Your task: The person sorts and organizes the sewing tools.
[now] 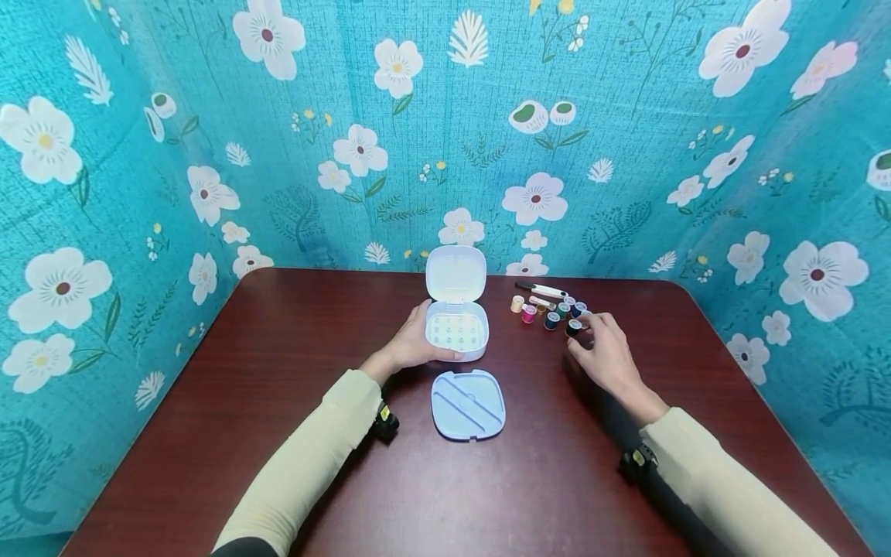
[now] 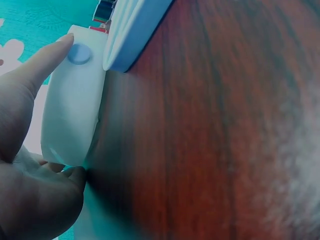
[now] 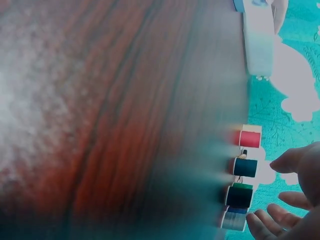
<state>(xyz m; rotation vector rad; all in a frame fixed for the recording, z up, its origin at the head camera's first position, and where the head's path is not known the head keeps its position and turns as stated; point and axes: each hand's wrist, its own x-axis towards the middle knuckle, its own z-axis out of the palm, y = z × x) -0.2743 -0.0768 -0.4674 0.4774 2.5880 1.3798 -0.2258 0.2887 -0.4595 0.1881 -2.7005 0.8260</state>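
A pale blue sewing box (image 1: 455,352) stands at the table's middle with its lid (image 1: 455,272) raised. Inside lies a pale panel (image 1: 456,330) with rows of small round marks. My left hand (image 1: 418,337) grips the box at its left side, the thumb along the front wall; in the left wrist view that thumb reaches near a round button (image 2: 79,54). My right hand (image 1: 607,352) hovers beside a black thread spool (image 1: 574,328), thumb and fingers spread around its right side. In the right wrist view, the thumb stands apart from the spools.
Several thread spools, among them a pink one (image 1: 529,314) and a cream one (image 1: 517,303), cluster right of the box. Behind them lies a white-and-black slim tool (image 1: 546,290). A light blue slotted tray (image 1: 468,404) lies in front of the box. Floral curtain (image 1: 397,155) surrounds the table.
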